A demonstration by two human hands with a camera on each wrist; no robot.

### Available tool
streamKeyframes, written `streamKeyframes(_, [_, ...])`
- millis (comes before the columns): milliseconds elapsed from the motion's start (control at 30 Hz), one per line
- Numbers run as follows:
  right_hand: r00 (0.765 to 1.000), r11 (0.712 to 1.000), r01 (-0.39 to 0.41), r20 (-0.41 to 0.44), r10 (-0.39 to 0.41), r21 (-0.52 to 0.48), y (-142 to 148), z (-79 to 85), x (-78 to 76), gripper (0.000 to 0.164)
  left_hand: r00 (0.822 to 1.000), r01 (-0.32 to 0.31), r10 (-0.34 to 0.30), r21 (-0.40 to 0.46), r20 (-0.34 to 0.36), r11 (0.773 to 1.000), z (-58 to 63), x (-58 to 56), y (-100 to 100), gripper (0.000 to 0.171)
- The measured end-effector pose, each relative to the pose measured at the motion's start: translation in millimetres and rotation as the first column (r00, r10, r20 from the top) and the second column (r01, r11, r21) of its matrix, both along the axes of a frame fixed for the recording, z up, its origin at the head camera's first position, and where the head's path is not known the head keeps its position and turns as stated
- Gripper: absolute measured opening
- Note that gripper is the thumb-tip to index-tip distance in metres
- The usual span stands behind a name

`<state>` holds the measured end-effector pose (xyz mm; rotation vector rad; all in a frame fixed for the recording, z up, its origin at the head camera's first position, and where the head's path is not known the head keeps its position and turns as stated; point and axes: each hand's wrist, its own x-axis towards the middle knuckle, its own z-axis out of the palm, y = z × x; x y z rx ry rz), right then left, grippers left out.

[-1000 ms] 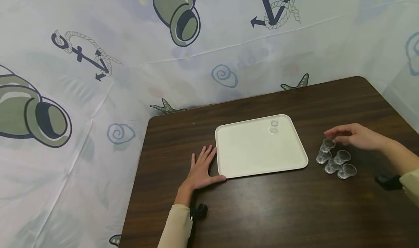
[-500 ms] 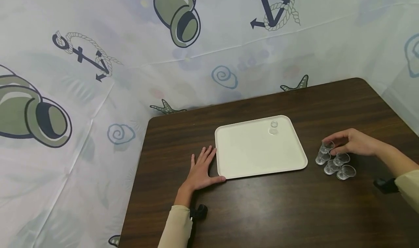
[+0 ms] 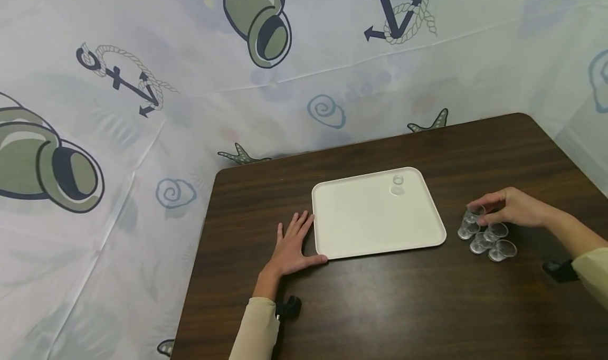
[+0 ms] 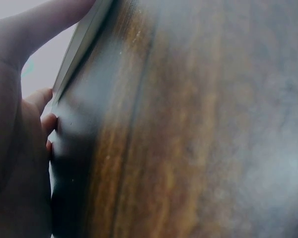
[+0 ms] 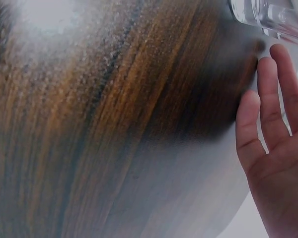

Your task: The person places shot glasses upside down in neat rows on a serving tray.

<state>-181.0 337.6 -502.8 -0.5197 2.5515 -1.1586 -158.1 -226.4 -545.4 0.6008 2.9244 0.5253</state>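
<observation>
My left hand [image 3: 291, 252] lies spread at the left end of a white rectangular tray [image 3: 375, 228]. Its thumb touches the near left corner and its fingertips reach the left edge, also seen in the left wrist view beside the tray rim [image 4: 82, 42]. One small clear shot glass [image 3: 398, 185] stands on the tray, near its far right corner. To the right, several more stand in a tight group. My right hand [image 3: 515, 208] pinches the farthest shot glass [image 3: 476, 213] of that group between thumb and forefinger. In the right wrist view the other fingers [image 5: 268, 99] extend beside a glass [image 5: 273, 15].
Nearest in the group is another shot glass [image 3: 502, 250], close to the pinched one. Everything rests on a dark wood-grain table [image 3: 380, 307]. A patterned cloth [image 3: 285, 101] hangs behind the table's far edge.
My right hand has come down and slightly toward me, and its thumb and forefinger have closed about the farthest glass. The left hand and the tray have stayed put.
</observation>
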Motion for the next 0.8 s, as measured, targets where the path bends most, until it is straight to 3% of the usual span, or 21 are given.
streamKeyframes(333, [0.998, 0.997, 0.064, -0.023, -0.063, 0.036, 4.5, 3.8, -2.5, 0.040, 1.000, 0.004, -0.004, -0.007, -0.007, 1.000, 3.0, -2.1, 1.9, 0.114])
streamKeyframes(500, [0.992, 0.991, 0.114, -0.069, -0.109, 0.071, 5.8, 17.9, -9.1, 0.039, 1.000, 0.001, -0.001, -0.012, -0.003, 1.000, 3.9, -2.0, 1.4, 0.114])
streamKeyframes(800, [0.989, 0.991, 0.132, -0.069, -0.133, -0.020, -16.4, 43.1, -26.1, 0.040, 1.000, 0.011, -0.011, 0.012, -0.014, 1.000, 3.3, 2.5, -0.1, 0.112])
